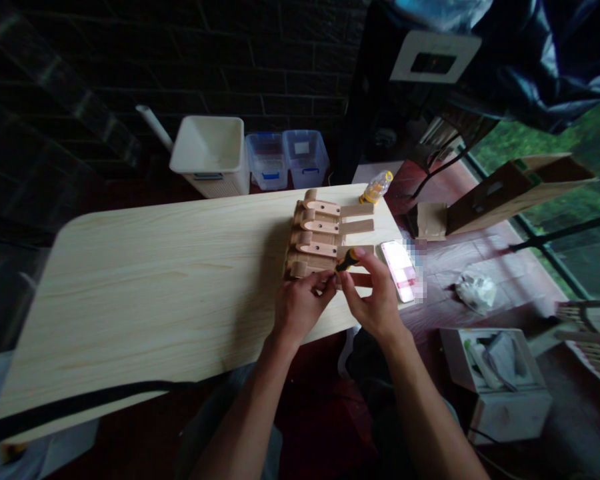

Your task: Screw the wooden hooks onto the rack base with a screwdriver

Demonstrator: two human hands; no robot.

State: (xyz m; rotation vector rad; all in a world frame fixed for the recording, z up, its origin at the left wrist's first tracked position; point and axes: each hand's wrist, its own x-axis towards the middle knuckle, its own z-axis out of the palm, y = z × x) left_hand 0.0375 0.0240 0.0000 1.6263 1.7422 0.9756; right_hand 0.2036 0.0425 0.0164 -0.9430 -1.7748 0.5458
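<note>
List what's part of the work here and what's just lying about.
In use:
left hand; right hand; yellow-and-black screwdriver; drilled wooden pieces

Lying about:
phone; plastic bottle; white bin; clear plastic boxes; cardboard box

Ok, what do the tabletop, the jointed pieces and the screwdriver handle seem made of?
The tabletop looks like pale wood-grain laminate or veneer, smooth with a slight sheen. The jointed pieces look like bare matte wood, with drilled holes. The screwdriver handle looks like moulded black-and-yellow plastic, though rubber is possible.
</note>
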